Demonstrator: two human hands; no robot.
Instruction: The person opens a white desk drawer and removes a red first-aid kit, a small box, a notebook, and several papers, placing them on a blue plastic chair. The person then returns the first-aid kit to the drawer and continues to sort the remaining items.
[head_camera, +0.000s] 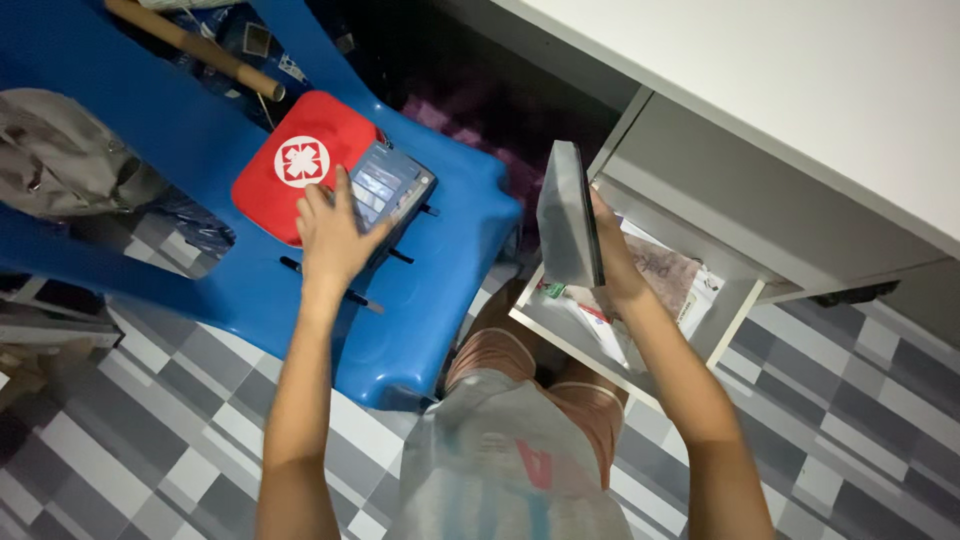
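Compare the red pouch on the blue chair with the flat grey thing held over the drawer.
The red soft pouch with a white emblem lies flat on the blue plastic chair; the flat grey slab stands on edge in the right hand. The pouch is rounded and bright, the slab thin and dull. The left hand rests beside the pouch.

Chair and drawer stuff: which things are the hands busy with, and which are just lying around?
In hand:
left hand on grey box
right hand holding grey tablet over open drawer

Lying about:
red pouch
blue chair
cardboard tube
grey bag
papers in drawer
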